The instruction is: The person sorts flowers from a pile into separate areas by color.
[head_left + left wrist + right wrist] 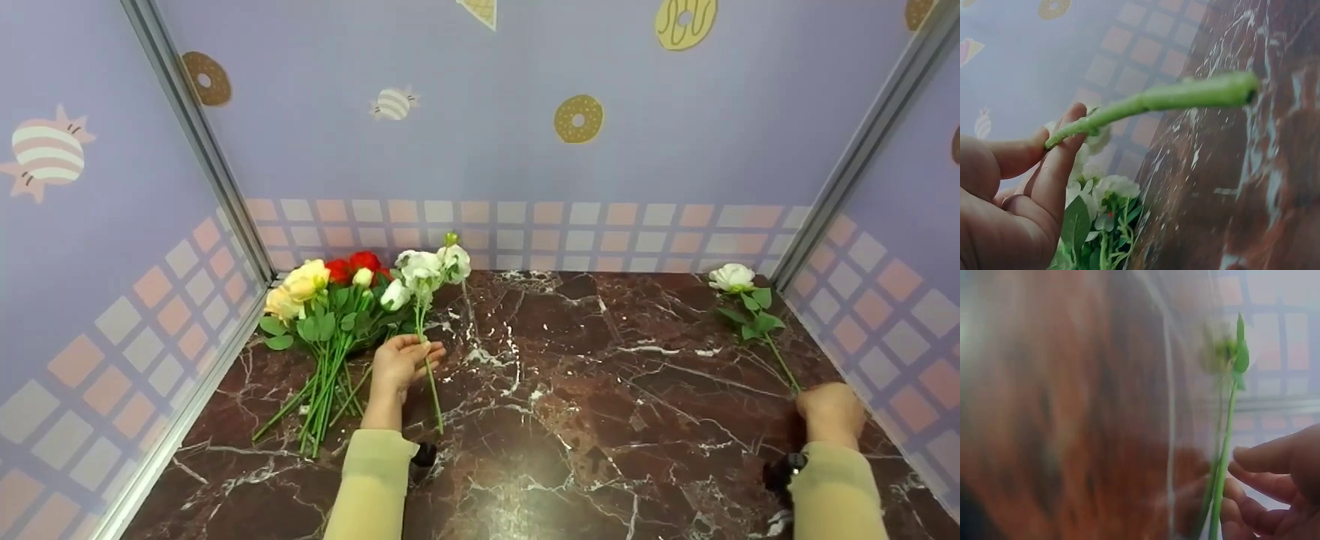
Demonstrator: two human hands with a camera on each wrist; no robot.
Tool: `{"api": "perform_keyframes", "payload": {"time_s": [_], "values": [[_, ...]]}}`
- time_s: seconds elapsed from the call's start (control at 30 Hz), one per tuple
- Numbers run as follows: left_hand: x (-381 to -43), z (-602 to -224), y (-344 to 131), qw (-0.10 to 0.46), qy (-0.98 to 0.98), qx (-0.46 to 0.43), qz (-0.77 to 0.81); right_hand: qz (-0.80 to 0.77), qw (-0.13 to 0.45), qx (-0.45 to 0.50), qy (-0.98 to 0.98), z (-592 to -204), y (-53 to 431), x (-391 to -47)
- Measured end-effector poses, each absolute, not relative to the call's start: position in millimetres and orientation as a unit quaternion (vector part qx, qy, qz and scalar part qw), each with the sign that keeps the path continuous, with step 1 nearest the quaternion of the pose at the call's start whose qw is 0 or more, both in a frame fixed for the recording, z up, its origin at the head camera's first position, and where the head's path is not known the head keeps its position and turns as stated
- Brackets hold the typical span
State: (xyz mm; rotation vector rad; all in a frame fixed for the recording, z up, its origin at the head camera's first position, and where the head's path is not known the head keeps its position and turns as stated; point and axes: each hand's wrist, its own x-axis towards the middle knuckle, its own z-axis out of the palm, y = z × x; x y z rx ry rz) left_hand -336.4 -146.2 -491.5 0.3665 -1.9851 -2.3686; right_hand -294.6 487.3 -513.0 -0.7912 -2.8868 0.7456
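Observation:
At the left side of the table, my left hand [401, 365] pinches the green stem of a white flower [421, 271] between thumb and fingers. Its cut stem end [1207, 95] points toward the camera in the left wrist view. Beside this hand lies a bunch of red roses [365, 262], yellow roses [306, 280] and white buds, stems toward me. Far right, a single white rose [731, 277] lies with its leaves on the table. My right hand [831, 412] is at the lower stem [1224, 467], fingers loosely bent right beside it, thumb not across it.
The dark red marble table [555, 435] has glossy white veins. Purple patterned walls [510, 135] enclose it at the back and both sides, with grey corner posts [862, 135]. The right wall stands close beside my right hand.

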Motion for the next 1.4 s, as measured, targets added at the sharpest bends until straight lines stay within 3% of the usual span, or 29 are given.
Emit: {"api": "perform_keyframes", "payload": {"time_s": [0.3,0.8,0.93,1.17,1.4], "values": [[-336.4,-497.5,-126.2,0.039,-0.603,0.099,-0.791,0.303,0.139,-0.219,-0.917,-505.4,400.2,-313.9],[-336.8,-491.7,-84.6,0.027,-0.563,0.067,-0.823,0.397,0.149,-0.033,-0.905,-505.3,230.2,-326.1],[-334.7,-491.3,-72.8,0.017,-0.56,0.048,-0.827,0.454,0.111,0.019,-0.884,-507.5,186.0,-319.2],[-330.1,-490.1,-60.9,-0.002,-0.56,0.037,-0.828,0.592,-0.034,0.092,-0.8,-513.2,139.6,-299.8],[-326.1,-491.9,-50.5,-0.021,-0.552,0.022,-0.833,0.652,-0.074,0.127,-0.744,-513.8,119.7,-283.9]]}}
